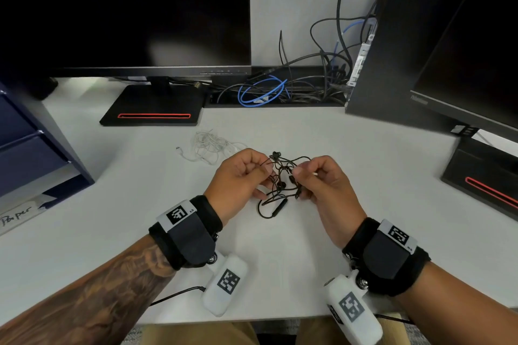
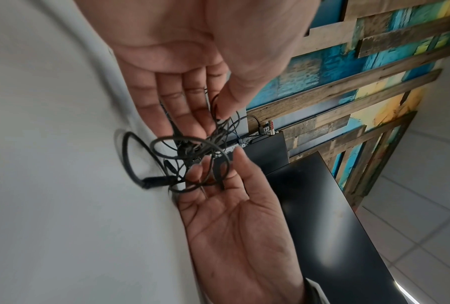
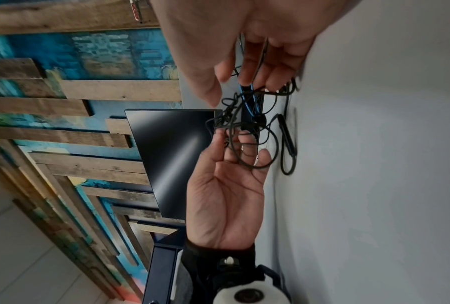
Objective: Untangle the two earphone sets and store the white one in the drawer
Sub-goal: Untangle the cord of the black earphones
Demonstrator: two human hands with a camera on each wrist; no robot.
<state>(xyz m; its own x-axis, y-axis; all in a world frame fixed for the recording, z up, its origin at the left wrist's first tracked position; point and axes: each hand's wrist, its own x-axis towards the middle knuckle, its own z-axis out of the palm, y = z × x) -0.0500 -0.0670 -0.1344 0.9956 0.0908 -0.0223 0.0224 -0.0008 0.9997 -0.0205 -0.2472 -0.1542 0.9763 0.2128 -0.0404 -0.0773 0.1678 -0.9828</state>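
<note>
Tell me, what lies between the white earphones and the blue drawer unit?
Only bare desk lies between the white earphones and the drawer unit, as the head view shows.

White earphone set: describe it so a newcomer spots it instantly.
On the white desk, just in front of the left monitor's black stand, lies a loose pale heap: the white earphone set. Unlike the black earphone set, no hand touches it.

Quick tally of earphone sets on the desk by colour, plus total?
White earphones: 1, lying loose on the desk, not held.
Black earphones: 1, pinched between the left hand and the right hand.
Total: 2
</note>
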